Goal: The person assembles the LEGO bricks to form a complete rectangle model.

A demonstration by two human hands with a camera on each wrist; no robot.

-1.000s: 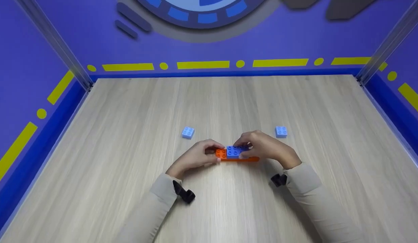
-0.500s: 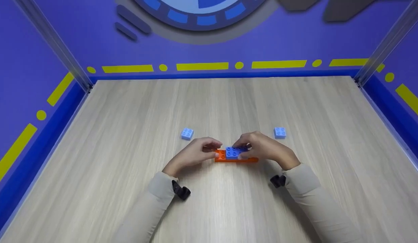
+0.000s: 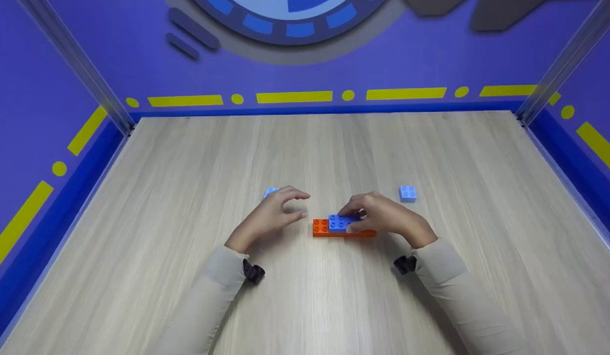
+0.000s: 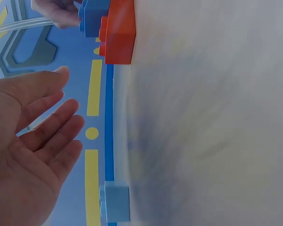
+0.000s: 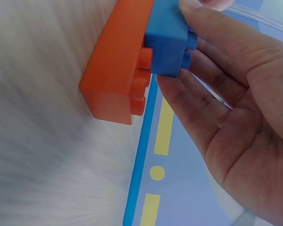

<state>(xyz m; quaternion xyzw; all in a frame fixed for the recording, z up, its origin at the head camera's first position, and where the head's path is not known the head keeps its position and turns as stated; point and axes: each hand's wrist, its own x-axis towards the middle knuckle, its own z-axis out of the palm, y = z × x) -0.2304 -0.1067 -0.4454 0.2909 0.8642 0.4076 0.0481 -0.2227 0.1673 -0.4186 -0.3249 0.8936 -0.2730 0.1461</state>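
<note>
A long orange toy brick (image 3: 321,226) lies on the table, and a blue toy brick (image 3: 337,224) sits on top of its middle. My right hand (image 3: 384,214) holds the blue brick between thumb and fingers; the right wrist view shows the blue brick (image 5: 166,40) against the studs of the orange brick (image 5: 115,70). To the left of the bricks, my left hand (image 3: 270,214) is off them with its fingers spread apart and nothing between them. Just behind it a small light blue brick (image 3: 270,191) is partly hidden; the left wrist view shows this light blue brick (image 4: 117,201) too.
Another small light blue brick (image 3: 408,194) lies behind my right hand. The wood-grain table (image 3: 305,158) is bounded by a purple back wall (image 3: 305,76) and side walls. A black strap piece sits at each sleeve cuff.
My left hand has let go of the orange brick's left end and moved left and back, partly covering the left light blue brick. My right hand stays on the blue brick.
</note>
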